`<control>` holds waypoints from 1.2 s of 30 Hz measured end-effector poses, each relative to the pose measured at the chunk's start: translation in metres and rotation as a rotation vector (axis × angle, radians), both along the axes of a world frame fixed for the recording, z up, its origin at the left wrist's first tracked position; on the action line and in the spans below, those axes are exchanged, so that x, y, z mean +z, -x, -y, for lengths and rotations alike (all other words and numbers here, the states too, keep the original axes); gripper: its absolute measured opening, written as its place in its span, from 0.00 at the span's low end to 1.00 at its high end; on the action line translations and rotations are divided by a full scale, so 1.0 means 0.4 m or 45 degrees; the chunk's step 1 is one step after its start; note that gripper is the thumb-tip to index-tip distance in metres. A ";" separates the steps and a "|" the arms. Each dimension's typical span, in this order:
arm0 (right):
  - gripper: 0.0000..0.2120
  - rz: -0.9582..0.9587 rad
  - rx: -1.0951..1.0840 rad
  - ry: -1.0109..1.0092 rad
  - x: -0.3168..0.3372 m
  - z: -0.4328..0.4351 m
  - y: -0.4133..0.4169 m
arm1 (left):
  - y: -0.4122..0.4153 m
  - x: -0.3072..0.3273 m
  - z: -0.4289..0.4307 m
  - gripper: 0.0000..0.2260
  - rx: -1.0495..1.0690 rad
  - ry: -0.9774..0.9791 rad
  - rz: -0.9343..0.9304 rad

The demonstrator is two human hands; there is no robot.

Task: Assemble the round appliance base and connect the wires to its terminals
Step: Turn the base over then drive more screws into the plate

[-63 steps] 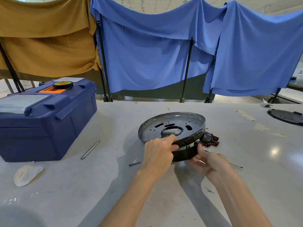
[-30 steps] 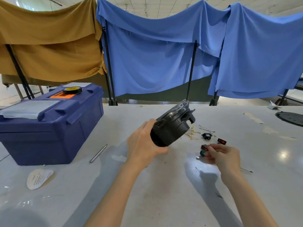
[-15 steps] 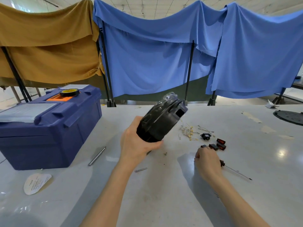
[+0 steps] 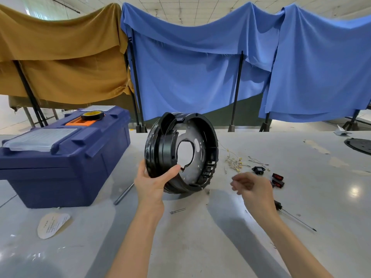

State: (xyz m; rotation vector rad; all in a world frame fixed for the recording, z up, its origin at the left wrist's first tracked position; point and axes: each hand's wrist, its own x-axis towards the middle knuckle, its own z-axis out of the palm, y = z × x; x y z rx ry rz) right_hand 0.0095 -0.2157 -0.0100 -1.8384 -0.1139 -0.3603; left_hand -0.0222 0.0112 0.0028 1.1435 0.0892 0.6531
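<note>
Head view: left hand (image 4: 149, 184) gripped the black round base (image 4: 165, 150), now turned to show its inside; right hand (image 4: 254, 190) had lifted off the table (image 4: 200, 247), blurry, probably empty, fingers loose.

Black disc (image 4: 359, 145) half beyond the right edge; right hand (image 4: 253, 189) blurred.

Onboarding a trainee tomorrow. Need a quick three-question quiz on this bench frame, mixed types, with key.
1. Which of the hands grips the round base? A) left hand B) right hand C) both
2. True or false: the screwdriver is in the right hand.
3. Fill in: the tape roll sits on the blue ____.
Key: 1 A. 2 false, it lies on the table. 3 toolbox.
</note>
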 end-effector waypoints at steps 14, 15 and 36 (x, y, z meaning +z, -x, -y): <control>0.08 0.233 0.291 -0.386 0.144 -0.218 0.073 | 0.006 0.010 0.026 0.22 0.009 -0.142 0.045; 0.07 0.237 0.279 -0.374 0.144 -0.223 0.075 | 0.007 0.012 0.028 0.21 0.007 -0.149 0.047; 0.09 0.137 0.150 -0.466 0.149 -0.216 0.065 | 0.006 0.030 0.054 0.24 0.045 -0.367 0.085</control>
